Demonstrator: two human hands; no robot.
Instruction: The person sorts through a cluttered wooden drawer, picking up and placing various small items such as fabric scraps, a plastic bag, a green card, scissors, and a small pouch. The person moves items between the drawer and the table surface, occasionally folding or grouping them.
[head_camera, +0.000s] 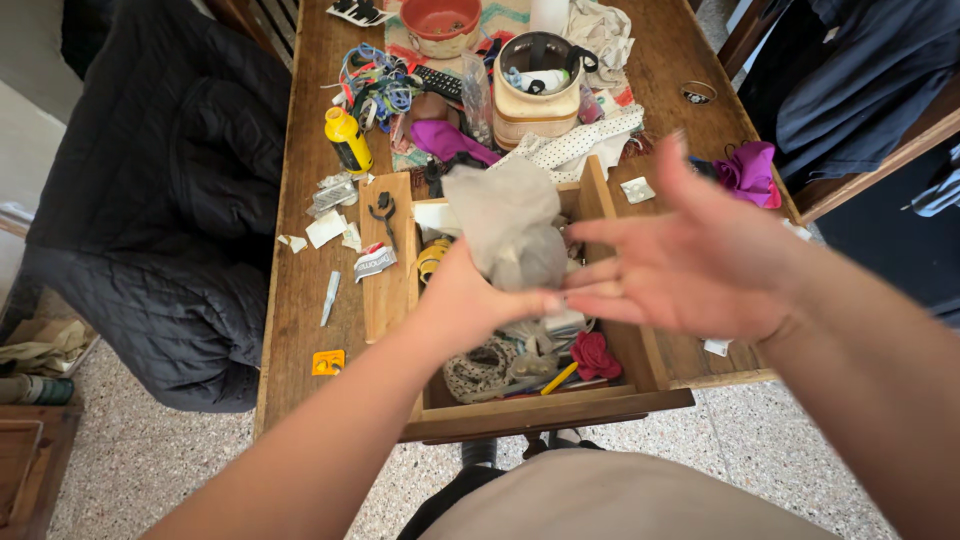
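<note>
- Over the open wooden drawer (610, 365), the left hand (470, 300) is closed around the lower end of a crumpled grey-beige cloth or paper wad (505, 225), holding it up above the drawer's contents
- The right hand (690, 265) is open, fingers spread flat and blurred, its fingertips almost meeting the left hand's beside the wad; it grips nothing
- The wad is pinched only at its base, so its loose upper part could flop or slip and land back among the drawer's clutter: a red fabric flower (595, 355), a patterned cord coil (480, 370), a yellow tape roll (432, 258)
- The drawer juts far past the surface (300, 300) edge; a downward push from either hand could tip it or pull it free, in my judgement
- The blur suggests a quick right hand, which could knock the cream jar (535, 95) or the polka-dot cloth (575, 145) behind
- The yellow bottle (347, 140) and paper scraps (325, 228) lie well apart at the left, out of harm
</note>
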